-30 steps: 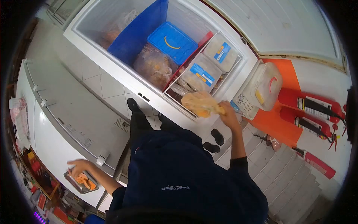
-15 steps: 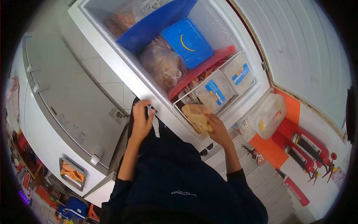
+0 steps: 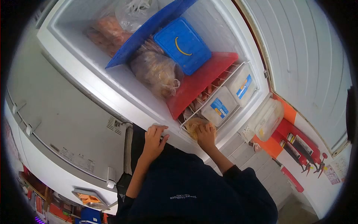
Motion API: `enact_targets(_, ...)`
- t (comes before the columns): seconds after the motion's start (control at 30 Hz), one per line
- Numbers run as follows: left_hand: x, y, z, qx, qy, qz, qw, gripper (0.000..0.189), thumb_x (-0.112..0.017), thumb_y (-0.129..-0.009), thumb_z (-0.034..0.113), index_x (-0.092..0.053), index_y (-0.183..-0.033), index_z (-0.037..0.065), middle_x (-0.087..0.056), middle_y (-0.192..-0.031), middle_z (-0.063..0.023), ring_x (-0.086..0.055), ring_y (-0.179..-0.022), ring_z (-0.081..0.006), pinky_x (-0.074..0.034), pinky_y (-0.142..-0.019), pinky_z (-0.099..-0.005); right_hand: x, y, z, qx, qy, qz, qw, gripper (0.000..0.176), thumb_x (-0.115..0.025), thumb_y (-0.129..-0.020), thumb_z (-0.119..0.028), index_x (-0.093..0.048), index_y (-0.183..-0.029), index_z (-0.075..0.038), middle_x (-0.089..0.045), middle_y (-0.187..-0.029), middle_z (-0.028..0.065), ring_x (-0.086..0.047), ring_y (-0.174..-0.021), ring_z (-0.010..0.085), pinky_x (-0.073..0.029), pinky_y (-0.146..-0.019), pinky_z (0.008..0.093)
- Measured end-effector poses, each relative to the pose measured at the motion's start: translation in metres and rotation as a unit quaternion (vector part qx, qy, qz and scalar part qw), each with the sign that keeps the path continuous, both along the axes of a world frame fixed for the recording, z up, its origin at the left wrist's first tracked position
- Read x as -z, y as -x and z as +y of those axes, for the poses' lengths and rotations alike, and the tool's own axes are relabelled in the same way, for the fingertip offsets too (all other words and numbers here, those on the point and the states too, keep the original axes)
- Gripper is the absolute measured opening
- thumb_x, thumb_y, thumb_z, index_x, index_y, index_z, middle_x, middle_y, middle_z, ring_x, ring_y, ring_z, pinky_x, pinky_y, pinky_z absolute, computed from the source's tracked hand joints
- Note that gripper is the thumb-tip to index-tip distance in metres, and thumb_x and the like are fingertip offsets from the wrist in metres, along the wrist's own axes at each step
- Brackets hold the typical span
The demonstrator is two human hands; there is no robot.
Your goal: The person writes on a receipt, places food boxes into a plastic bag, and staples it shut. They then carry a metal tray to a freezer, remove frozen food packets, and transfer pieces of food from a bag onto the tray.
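I lean over an open white chest freezer [image 3: 112, 87]. My right hand [image 3: 206, 135] grips a clear bag of yellowish food [image 3: 193, 126] and presses it down into the near corner of the freezer's white wire basket [image 3: 238, 71]. My left hand [image 3: 153, 140] rests on the freezer's front rim, fingers curled over the edge. Two clear tubs with blue labels [image 3: 219, 107] sit in the same basket, just beyond the bag.
Deeper in the freezer lie a blue lidded box [image 3: 182, 44], a red tray [image 3: 201, 84], bags of frozen food [image 3: 154, 72] and a blue divider [image 3: 143, 31]. A second, shut freezer [image 3: 52, 112] stands at left, a metal tray [image 3: 89, 198] on it. Red extinguishers [image 3: 298, 143] line the right wall.
My right hand has lowered the bag from above the freezer's edge into the wire basket. My left hand left the metal tray on the shut freezer and came to the open freezer's rim.
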State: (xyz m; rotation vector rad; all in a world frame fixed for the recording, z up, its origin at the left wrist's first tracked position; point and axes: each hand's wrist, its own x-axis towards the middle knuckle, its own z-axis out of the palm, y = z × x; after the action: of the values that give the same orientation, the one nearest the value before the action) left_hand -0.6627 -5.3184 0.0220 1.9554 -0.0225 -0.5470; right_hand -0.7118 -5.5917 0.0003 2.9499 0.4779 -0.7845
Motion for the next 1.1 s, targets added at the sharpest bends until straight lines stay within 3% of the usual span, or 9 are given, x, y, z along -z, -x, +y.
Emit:
enact_targets(0.13, 0.001, -0.002, 0.004, 0.023, 0.006, 0.017, 1.000, 0.028, -0.061, -0.081, 0.016, -0.056, -0.108, 0.009, -0.049, -0.094, -0.0083, -0.047, -0.089, -0.0256, -0.034, -0.077, -0.0367, -0.004, -0.011, 0.000, 0.003, -0.028, -0.002, 1.000, 0.026, -0.056, -0.068, -0.013, -0.061, -0.093, -0.005, -0.054, -0.097, 0.0104, -0.046, -0.099, 0.0319, -0.032, -0.095, 0.0491)
enact_targets(0.23, 0.003, -0.003, 0.004, 0.035, 0.002, 0.029, 0.999, 0.029, -0.061, -0.081, 0.015, -0.055, -0.109, 0.009, -0.049, -0.096, -0.0084, -0.046, -0.091, -0.0258, -0.034, -0.078, -0.0366, -0.025, -0.031, 0.001, 0.002, -0.012, 0.092, 0.996, 0.031, -0.061, -0.070, -0.013, -0.060, -0.100, -0.003, -0.054, -0.114, 0.0128, -0.043, -0.109, 0.0353, -0.032, -0.094, 0.0457)
enact_targets(0.33, 0.001, -0.004, 0.006, 0.044, 0.006, 0.024, 0.999, 0.029, -0.061, -0.081, 0.015, -0.055, -0.109, 0.009, -0.049, -0.097, -0.0088, -0.046, -0.092, -0.0263, -0.034, -0.079, -0.0370, -0.050, -0.067, -0.017, 0.066, -0.217, 0.201, 0.953, 0.036, -0.065, -0.075, -0.020, -0.057, -0.105, -0.003, -0.055, -0.115, 0.0121, -0.050, -0.105, 0.0278, -0.038, -0.091, 0.0381)
enact_targets(0.4, -0.001, -0.005, 0.005, 0.048, -0.001, 0.028, 0.998, 0.030, -0.061, -0.081, 0.015, -0.055, -0.109, 0.009, -0.049, -0.097, -0.0092, -0.046, -0.092, -0.0267, -0.034, -0.079, -0.0373, -0.054, -0.092, -0.049, 0.367, -0.341, 0.349, 0.792, 0.036, -0.063, -0.081, -0.024, -0.055, -0.110, -0.004, -0.058, -0.107, 0.0090, -0.056, -0.093, 0.0185, -0.045, -0.079, 0.0300)
enact_targets(0.47, -0.001, -0.005, 0.004, 0.049, -0.005, 0.030, 0.998, 0.030, -0.062, -0.081, 0.015, -0.055, -0.109, 0.009, -0.048, -0.096, -0.0094, -0.046, -0.091, -0.0268, -0.034, -0.079, -0.0372, -0.045, -0.097, -0.078, 0.543, -0.327, 0.029, 0.773, 0.023, -0.050, -0.088, -0.014, -0.055, -0.110, -0.006, -0.060, -0.093, 0.0029, -0.056, -0.081, 0.0110, -0.046, -0.063, 0.0245)
enact_targets(0.53, 0.000, -0.004, 0.002, 0.051, -0.010, 0.032, 0.998, 0.030, -0.062, -0.081, 0.015, -0.055, -0.109, 0.009, -0.048, -0.095, -0.0096, -0.046, -0.091, -0.0269, -0.034, -0.079, -0.0371, -0.034, -0.102, -0.118, 0.569, -0.291, -0.190, 0.745, 0.032, -0.058, -0.088, -0.016, -0.050, -0.116, -0.005, -0.057, -0.097, 0.0035, -0.050, -0.072, 0.0085, -0.044, -0.056, 0.0210)
enact_targets(0.67, 0.000, -0.003, -0.001, 0.049, -0.018, 0.020, 0.998, 0.030, -0.062, -0.080, 0.015, -0.055, -0.109, 0.009, -0.048, -0.092, -0.0093, -0.047, -0.089, -0.0259, -0.035, -0.078, -0.0366, -0.004, -0.112, -0.184, 0.725, -0.251, -0.196, 0.611, 0.054, -0.058, -0.089, -0.036, -0.043, -0.122, 0.003, -0.054, -0.110, 0.0102, -0.054, -0.089, 0.0163, -0.047, -0.073, 0.0290)
enact_targets(0.73, -0.001, -0.003, -0.003, 0.044, -0.025, 0.018, 0.999, 0.031, -0.063, -0.080, 0.015, -0.055, -0.109, 0.009, -0.048, -0.092, -0.0090, -0.047, -0.088, -0.0254, -0.035, -0.078, -0.0365, 0.000, -0.120, -0.193, 0.706, -0.466, -0.042, 0.532, 0.060, -0.054, -0.089, -0.043, -0.041, -0.125, 0.004, -0.053, -0.116, 0.0140, -0.052, -0.103, 0.0216, -0.044, -0.084, 0.0355)
enact_targets(1.1, -0.004, 0.000, -0.013, 0.027, -0.054, -0.014, 0.998, 0.033, -0.067, -0.077, 0.016, -0.057, -0.107, 0.007, -0.047, -0.086, -0.0079, -0.046, -0.083, -0.0249, -0.035, -0.074, -0.0354, 0.010, -0.154, -0.216, 0.673, -0.598, 0.001, 0.436, 0.069, -0.053, -0.088, -0.047, -0.032, -0.135, -0.001, -0.045, -0.133, 0.0106, -0.043, -0.122, 0.0256, -0.035, -0.102, 0.0402)
